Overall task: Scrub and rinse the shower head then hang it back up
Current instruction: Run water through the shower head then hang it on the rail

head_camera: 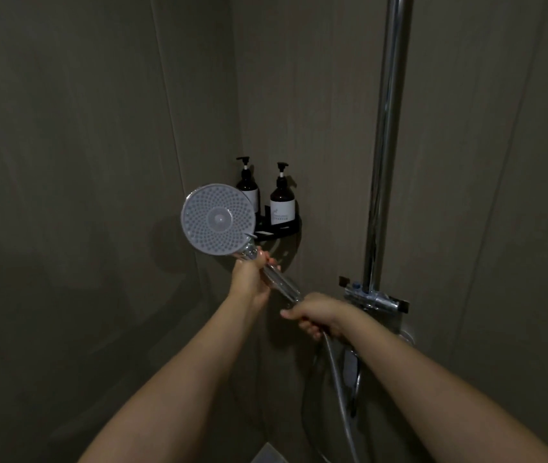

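Left of chrome riser pipe (387,162) we hold shower head (217,219), left hand (250,277) and right hand (319,315) both wrapped round handle; wet grip might slip, hose (339,372) could snag.

Setting: shower stall in a bathroom. Evidence: dark tiled walls (82,162) meeting in a corner; vertical chrome rail (388,145) with mixer valve (374,297) just right of the fingers (299,317); hose (336,372) running down below them; corner shelf (282,230) above the fingers holding two pump bottles (282,202); shower head (217,222) in hand.
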{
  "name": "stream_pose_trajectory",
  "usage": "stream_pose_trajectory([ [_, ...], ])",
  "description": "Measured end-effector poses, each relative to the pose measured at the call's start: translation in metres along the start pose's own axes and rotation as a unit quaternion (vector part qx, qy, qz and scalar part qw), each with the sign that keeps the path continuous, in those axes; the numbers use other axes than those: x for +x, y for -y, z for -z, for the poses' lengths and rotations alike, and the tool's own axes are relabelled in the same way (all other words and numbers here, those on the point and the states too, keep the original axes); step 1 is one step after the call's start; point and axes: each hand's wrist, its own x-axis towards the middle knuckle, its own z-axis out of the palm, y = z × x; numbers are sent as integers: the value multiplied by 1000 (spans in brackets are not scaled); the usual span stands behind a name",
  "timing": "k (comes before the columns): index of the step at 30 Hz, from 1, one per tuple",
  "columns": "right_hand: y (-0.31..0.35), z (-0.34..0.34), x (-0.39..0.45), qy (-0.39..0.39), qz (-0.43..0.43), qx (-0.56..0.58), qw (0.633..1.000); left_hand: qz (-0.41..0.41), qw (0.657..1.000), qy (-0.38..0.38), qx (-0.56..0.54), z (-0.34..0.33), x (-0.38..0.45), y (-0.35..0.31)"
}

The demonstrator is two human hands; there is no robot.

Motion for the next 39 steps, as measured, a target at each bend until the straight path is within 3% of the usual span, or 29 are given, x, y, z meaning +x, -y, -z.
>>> stream_pose_trajectory([
  [1, -1, -5, 2, -96, 36, -67, 992, -9, 1000, -21, 1, -2, 0, 1],
  [3, -6, -16, 9, -295, 101, -218, 925, -21, 997, -69, -16, -5, 0, 4],
  [5, -11, -24, 10, -408, 143, -296, 852, -27, 992, -111, -46, -8, -2, 8],
  [6, -11, -25, 9, -428, 151, -311, 835, -25, 990, -125, -58, -10, -4, 9],
  [8, -11, -21, 10, -420, 135, -314, 841, -15, 990, -122, -70, -12, -6, 9],
  [10, -8, -17, 11, -351, 104, -251, 896, -1, 995, -82, -50, -10, -5, 5],
  [12, -6, -15, 9, -174, 64, -127, 974, 25, 999, -21, -14, -4, -2, 0],
  [13, -6, -15, 6, -60, 35, -62, 996, 40, 999, 9, 0, -2, -2, -2],
  [14, -8, -13, 4, 25, 17, -3, 1000, 49, 998, 29, 10, 0, -2, -3],
  [15, -8, -12, 3, 62, 14, 30, 997, 51, 998, 36, 19, 0, -3, -4],
  [17, -7, -12, 4, -1, 38, 3, 999, 34, 999, 5, 28, -5, -4, -6],
  [19, -4, -17, 9, -169, 93, -91, 977, -1, 997, -78, 20, -12, -4, -4],
  [22, -8, -28, 12, -385, 166, -255, 871, -43, 975, -217, -15, -19, -3, 1],
  [24, -11, -32, 10, -449, 183, -289, 825, -50, 967, -248, -20, -23, -4, 4],
  [26, -13, -30, 11, -446, 167, -297, 828, -43, 972, -229, -14, -24, -7, 6],
  [31, -12, -30, 11, -344, 131, -157, 917, 12, 999, -43, 3, -13, -6, 0],
  [34, -12, -39, 15, -291, 105, -58, 949, 45, 997, 43, 48, -9, -4, -8],
  [39, -17, -44, 14, -180, 135, 32, 974, 78, 987, 89, 106, -6, -5, -12],
])
